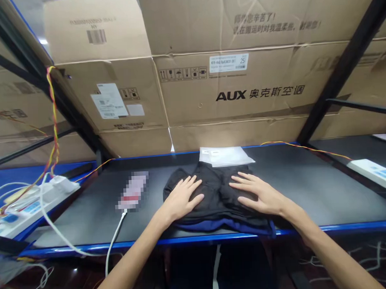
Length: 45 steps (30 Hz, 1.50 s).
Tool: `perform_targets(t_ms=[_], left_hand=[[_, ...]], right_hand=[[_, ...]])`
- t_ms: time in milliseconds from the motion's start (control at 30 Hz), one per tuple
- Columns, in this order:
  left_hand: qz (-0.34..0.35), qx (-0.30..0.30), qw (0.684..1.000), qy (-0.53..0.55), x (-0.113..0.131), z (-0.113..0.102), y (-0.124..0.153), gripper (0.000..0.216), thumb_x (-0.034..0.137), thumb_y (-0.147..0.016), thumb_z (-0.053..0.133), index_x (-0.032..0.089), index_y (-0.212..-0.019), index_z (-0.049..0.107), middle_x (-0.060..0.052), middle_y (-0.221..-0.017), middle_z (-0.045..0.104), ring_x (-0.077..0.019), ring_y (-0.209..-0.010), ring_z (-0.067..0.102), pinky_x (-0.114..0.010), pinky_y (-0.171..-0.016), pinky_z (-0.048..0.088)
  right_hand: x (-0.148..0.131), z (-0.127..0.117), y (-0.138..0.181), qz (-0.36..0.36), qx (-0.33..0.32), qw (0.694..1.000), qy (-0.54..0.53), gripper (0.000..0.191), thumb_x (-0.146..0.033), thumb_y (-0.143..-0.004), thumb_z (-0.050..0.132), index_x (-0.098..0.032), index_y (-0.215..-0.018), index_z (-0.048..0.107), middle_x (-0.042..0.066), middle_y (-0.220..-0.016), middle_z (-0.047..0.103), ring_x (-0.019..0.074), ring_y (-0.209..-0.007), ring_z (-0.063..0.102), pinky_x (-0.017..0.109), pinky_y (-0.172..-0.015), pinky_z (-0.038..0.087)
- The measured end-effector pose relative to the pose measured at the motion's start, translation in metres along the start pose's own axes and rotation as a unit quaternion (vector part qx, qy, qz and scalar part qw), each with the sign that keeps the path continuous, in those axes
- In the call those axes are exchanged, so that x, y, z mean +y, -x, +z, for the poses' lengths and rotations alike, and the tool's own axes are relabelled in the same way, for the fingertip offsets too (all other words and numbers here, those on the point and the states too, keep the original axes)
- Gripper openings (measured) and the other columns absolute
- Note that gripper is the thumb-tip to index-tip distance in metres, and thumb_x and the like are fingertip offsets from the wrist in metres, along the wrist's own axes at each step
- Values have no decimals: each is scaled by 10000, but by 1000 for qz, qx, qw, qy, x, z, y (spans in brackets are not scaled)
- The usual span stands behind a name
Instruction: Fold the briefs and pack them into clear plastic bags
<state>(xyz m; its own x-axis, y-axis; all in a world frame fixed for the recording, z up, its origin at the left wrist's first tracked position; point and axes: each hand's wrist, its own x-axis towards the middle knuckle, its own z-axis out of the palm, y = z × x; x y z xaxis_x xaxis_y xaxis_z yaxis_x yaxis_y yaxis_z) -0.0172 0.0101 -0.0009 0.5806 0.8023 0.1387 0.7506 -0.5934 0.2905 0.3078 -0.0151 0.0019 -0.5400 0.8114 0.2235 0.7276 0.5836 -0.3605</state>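
Observation:
A black garment (219,188) lies bunched on the dark tabletop in front of me, its exact kind unclear. Blue fabric (212,225) shows beneath it along the table's front edge. My left hand (184,196) rests flat on the garment's left part, fingers spread. On the right part lies my right hand (257,193), also palm down with fingers apart. Just behind the garment is a flat whitish plastic bag (227,155), partly overlapped by the dark cloth. Neither hand grips anything.
A phone (133,190), blurred out, lies at left with a white cable (115,237) running off the front edge. White power strips (32,211) sit at the far left and right. Printed cardboard (242,99) walls the back, between black metal posts (343,61).

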Motion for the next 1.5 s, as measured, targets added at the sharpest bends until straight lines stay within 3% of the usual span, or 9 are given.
perform_targets(t_ms=[233, 467, 633, 767, 933, 1100, 1233, 1367, 1500], left_hand=[[9, 25, 1000, -1, -1, -3, -15, 512, 493, -960, 481, 248, -1409, 496, -108, -1532, 389, -289, -1429, 336, -501, -1172, 259], [100, 3, 994, -40, 6, 2, -71, 453, 439, -980, 445, 239, -1378, 529, -86, -1591, 265, -308, -1460, 256, -515, -1170, 243], [132, 4, 989, -67, 6, 7, -95, 437, 381, -958, 497, 203, -1355, 541, -95, -1531, 393, -309, -1434, 312, -533, -1161, 254], [162, 41, 984, -58, 3, 0, -81, 348, 294, -954, 505, 227, -1280, 606, -60, -1410, 554, -259, -1396, 389, -479, -1172, 270], [184, 85, 979, -31, 0, -9, -48, 256, 248, -958, 492, 237, -1110, 698, -57, -1225, 677, -219, -1196, 583, -378, -1052, 433], [138, 118, 983, -27, -5, -2, -27, 279, 162, -953, 442, 234, -1077, 681, -47, -1090, 713, -192, -1013, 660, -303, -874, 519], [107, 125, 986, -28, -3, 1, -23, 377, 115, -921, 436, 249, -1224, 616, -50, -1146, 686, -193, -1000, 675, -276, -823, 537], [115, 114, 986, -42, -4, 3, -25, 476, 79, -892, 438, 283, -1293, 592, -48, -1247, 641, -184, -983, 687, -274, -818, 556], [159, 133, 977, -44, -12, 9, -30, 482, 49, -879, 447, 278, -1263, 626, -55, -1341, 602, -199, -1114, 653, -299, -900, 558]], right_hand=[[4, 1, 0, -9, 8, 1000, -10, 491, -492, -906, 563, -364, -1379, 533, 2, -1491, 461, 316, -1414, 339, 549, -1141, 306], [3, 2, 1, -1, -3, 1000, -9, 479, -497, -924, 534, -371, -1387, 520, 4, -1502, 447, 322, -1428, 308, 617, -1160, 197], [1, 1, 1, 0, 3, 1000, -17, 469, -490, -924, 534, -367, -1376, 533, 12, -1493, 460, 323, -1421, 322, 613, -1151, 226], [2, 0, -1, -8, -2, 1000, -18, 479, -493, -919, 542, -365, -1380, 531, 1, -1488, 467, 313, -1415, 335, 556, -1140, 303], [3, -3, -3, 7, -23, 1000, -20, 508, -539, -908, 545, -371, -1387, 522, -13, -1500, 451, 302, -1424, 320, 533, -1158, 285], [0, -12, -4, 20, -81, 996, -38, 736, -631, -795, 650, -363, -1447, 437, -2, -1561, 344, 332, -1459, 225, 558, -1172, 234], [-1, -15, -6, 15, -93, 995, -34, 812, -592, -740, 713, -354, -1459, 420, 16, -1567, 332, 347, -1456, 225, 564, -1165, 241], [2, -11, -8, 1, -68, 997, -21, 692, -409, -758, 708, -346, -1414, 495, 7, -1522, 415, 314, -1430, 307, 517, -1155, 297], [6, -6, -10, -14, -41, 999, -10, 606, -316, -762, 675, -320, -1358, 568, 15, -1456, 506, 300, -1390, 385, 492, -1128, 357]])
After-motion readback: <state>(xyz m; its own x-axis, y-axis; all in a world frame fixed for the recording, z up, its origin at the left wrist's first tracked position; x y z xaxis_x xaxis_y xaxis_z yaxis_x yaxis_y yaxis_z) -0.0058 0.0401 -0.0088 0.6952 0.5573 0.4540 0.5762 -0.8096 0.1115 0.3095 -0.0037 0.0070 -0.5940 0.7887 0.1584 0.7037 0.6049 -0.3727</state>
